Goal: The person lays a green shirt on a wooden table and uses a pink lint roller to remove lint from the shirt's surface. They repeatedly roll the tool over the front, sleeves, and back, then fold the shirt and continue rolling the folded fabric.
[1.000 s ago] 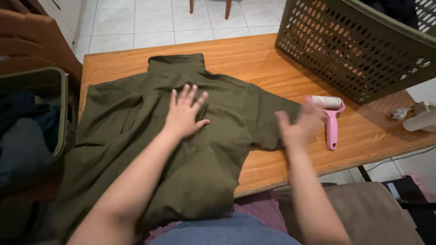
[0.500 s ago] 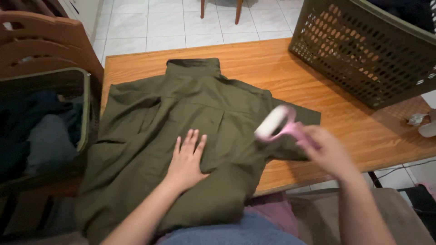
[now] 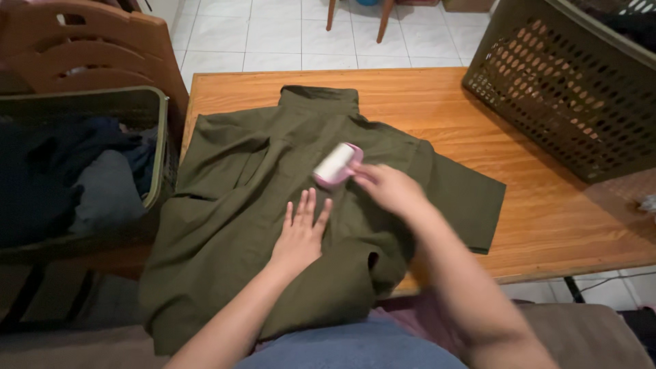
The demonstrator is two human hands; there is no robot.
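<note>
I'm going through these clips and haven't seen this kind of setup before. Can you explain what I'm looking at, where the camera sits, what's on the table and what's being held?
There is no machine here: a person works with two bare hands, filmed by one camera worn on their head that looks down at the work.

On the wooden table lies an olive-green shirt, spread out with its collar pointing away from the person. The left hand rests flat on the cloth, fingers spread. The right hand holds a pink lint roller with its white roll on the shirt.

A dark slatted laundry basket stands on the table at the right. At the left, beside the table, a green bin holds dark clothes.
</note>
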